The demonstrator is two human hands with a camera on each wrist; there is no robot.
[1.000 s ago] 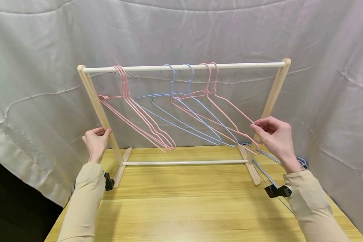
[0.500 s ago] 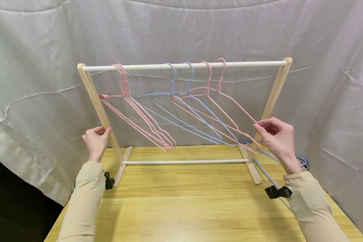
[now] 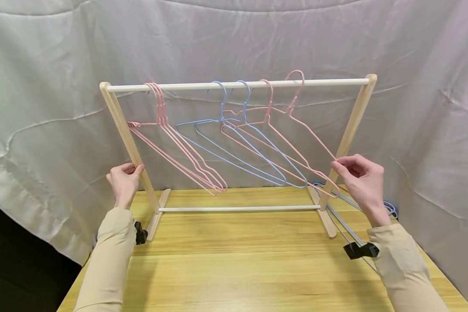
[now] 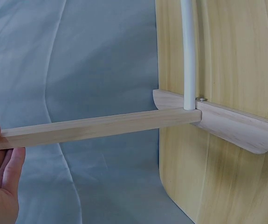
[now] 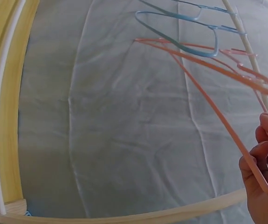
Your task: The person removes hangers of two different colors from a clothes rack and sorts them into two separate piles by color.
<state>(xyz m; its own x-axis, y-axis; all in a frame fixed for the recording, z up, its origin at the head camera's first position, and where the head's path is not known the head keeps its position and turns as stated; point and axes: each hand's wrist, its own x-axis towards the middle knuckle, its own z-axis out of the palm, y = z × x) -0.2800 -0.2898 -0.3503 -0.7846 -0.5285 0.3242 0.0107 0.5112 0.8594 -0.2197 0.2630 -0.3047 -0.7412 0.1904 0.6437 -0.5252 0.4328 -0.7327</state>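
Observation:
My left hand (image 3: 124, 181) pinches the rack's left wooden post (image 3: 121, 125) between thumb and fingers, seen also in the left wrist view. My right hand (image 3: 360, 175) pinches the lower right shoulder of a pink wire hanger (image 3: 291, 108). That hanger's hook rises above the white top rail (image 3: 187, 87) and overlaps it in the head view. In the right wrist view its wire (image 5: 211, 108) runs past my fingers. Left of it on the rail hang another pink hanger (image 3: 268, 117) and two blue hangers (image 3: 222, 106). A bunch of pink hangers (image 3: 161, 113) hangs near the left post.
The rack's right post (image 3: 351, 123) stands just behind my right hand. A white lower bar (image 3: 238, 209) joins the feet above the wooden table (image 3: 234, 268). Loose blue hangers (image 3: 347, 225) lie at the table's right, and a grey curtain (image 3: 234, 39) hangs behind.
The pink hanger in my right hand has moved right and up, its hook rising higher over the rail and away from the other pink one. My left hand keeps its grip on the post.

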